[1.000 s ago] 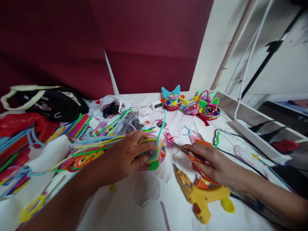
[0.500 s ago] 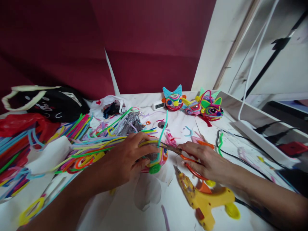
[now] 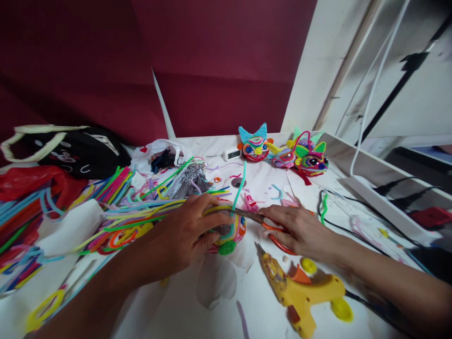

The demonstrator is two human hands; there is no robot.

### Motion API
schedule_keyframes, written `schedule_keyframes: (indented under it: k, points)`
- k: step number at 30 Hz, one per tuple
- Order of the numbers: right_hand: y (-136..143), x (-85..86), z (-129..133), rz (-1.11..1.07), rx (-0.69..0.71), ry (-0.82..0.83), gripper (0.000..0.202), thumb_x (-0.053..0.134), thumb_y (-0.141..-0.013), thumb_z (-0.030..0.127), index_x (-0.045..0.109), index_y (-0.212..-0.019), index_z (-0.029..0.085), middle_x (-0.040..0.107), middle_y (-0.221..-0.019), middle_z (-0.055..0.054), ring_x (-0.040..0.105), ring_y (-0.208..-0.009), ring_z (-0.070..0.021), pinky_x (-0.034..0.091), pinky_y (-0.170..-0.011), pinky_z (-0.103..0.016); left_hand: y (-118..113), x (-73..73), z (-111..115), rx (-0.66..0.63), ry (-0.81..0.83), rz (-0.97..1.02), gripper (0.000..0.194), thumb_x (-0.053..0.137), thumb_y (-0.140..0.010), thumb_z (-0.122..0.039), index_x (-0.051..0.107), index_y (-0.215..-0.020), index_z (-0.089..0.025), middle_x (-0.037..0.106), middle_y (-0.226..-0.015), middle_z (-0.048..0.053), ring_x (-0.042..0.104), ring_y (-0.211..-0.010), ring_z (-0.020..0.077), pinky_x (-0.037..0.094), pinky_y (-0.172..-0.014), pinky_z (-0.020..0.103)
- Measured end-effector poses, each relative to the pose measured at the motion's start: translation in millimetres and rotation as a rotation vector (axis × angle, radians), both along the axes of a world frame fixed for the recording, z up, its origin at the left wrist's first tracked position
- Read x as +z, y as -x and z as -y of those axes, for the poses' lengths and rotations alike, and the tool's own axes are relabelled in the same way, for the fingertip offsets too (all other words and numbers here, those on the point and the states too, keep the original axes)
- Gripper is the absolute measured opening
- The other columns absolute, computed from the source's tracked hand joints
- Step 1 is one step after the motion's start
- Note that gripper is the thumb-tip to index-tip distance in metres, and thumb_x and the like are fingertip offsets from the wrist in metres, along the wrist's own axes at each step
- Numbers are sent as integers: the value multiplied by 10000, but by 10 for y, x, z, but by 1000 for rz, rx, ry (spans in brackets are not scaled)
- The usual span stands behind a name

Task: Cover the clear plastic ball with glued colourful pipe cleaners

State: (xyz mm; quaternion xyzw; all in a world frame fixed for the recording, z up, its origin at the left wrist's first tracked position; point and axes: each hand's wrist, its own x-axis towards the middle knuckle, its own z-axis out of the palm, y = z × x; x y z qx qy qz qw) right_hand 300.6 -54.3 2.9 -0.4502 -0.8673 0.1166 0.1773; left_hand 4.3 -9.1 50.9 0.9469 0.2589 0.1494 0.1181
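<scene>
My left hand (image 3: 199, 228) is closed around a rounded craft piece (image 3: 236, 231) wrapped in colourful pipe cleaners, with a green coil at its front; the fingers cover much of it. From its top a light teal pipe cleaner (image 3: 240, 186) sticks up. My right hand (image 3: 294, 230) grips orange-handled scissors (image 3: 251, 215). The blades are together, their tips at the base of the teal pipe cleaner. Whether it is cut through I cannot tell. Just below the right hand lies a yellow glue gun (image 3: 296, 292), nozzle towards the craft piece.
Loose pipe cleaners (image 3: 137, 212) spread across the left. Finished animal heads (image 3: 254, 147) stand at the back beside a small white digital display (image 3: 232, 154). A black bag (image 3: 77, 153) sits back left. A white power strip (image 3: 388, 207) and cables run along the right.
The right hand has squeezed the scissors, bringing the blades and handles together at the teal pipe cleaner. My left hand and the craft piece have stayed in place.
</scene>
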Motion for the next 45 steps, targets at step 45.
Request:
schedule_keyframes:
  k: [45]
  points:
    - [8,-289,-263,144,237,-524,292,341,-1047,316,526,-1121,103,681,-777,-59,589,-605,-145,363,-566,-305,0,-5,-16,12,22,-1,313,502,-960,-225,598,-1229,-354,537,-1289,54,527,-1158,244,470,-982,414]
